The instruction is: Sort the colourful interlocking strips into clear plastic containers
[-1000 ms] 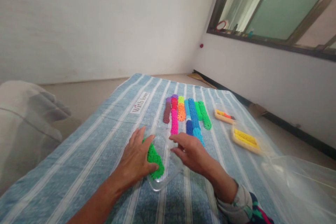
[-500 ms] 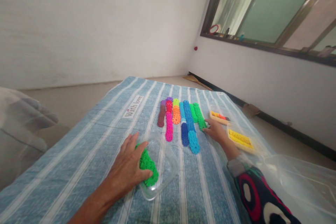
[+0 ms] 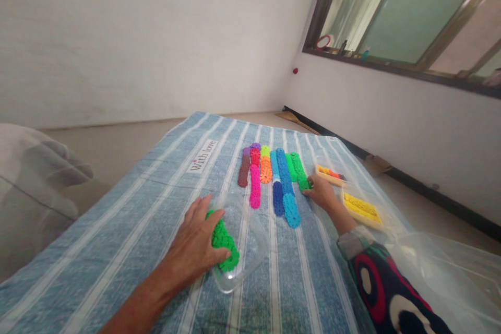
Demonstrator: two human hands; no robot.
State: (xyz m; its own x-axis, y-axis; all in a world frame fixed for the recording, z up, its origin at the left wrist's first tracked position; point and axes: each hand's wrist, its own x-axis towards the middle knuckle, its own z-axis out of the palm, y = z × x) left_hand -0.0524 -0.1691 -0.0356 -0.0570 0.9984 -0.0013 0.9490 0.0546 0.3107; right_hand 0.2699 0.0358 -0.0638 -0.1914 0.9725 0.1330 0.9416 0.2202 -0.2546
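The left hand (image 3: pixel 199 235) is spread over green discs (image 3: pixel 226 244) in a clear box (image 3: pixel 231 287). The right hand (image 3: pixel 323 193) touches a long green row (image 3: pixel 299 169) at its near end; whether it's pinching, I can't tell.

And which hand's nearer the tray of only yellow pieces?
Right. Right hand: just left of the tray, at a green strip. Left hand: farther left, at the clear container.

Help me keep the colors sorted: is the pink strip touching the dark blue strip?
Apart. The head view shows it plainly: striped cloth is visible between the pink strip and the dark blue strip.
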